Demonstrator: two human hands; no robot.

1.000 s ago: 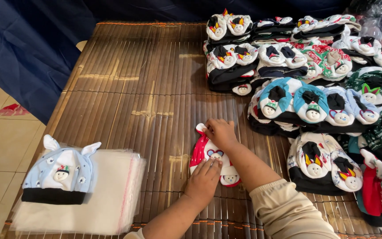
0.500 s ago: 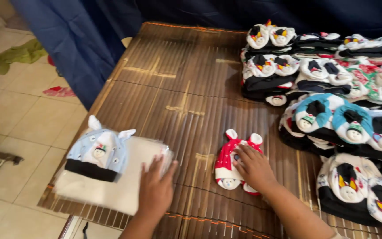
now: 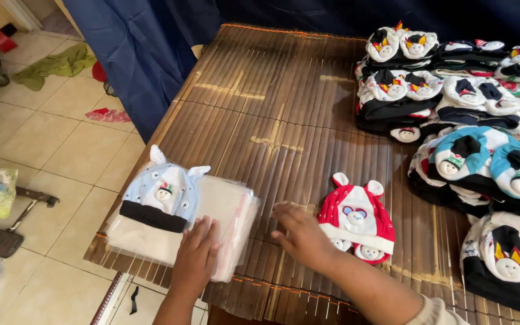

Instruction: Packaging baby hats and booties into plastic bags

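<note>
My left hand (image 3: 197, 256) lies flat on a stack of clear plastic bags (image 3: 224, 207) at the table's near left corner. A light blue baby hat (image 3: 162, 195) with ears and a black band rests on top of that stack. My right hand (image 3: 302, 235) hovers open over the bamboo mat, between the bags and a red and white baby hat (image 3: 356, 219) with ears that lies flat on the mat. The right hand holds nothing.
A brown bamboo mat (image 3: 272, 108) covers the table. Piles of baby hats (image 3: 452, 96) fill its right side, with more hats at the near right (image 3: 504, 253). A dark blue cloth (image 3: 145, 54) hangs at the far left. Tiled floor (image 3: 49, 138) lies to the left.
The right hand has left the red hat and moved left toward the bags. The left hand has settled on the bag stack. The view has shifted left.
</note>
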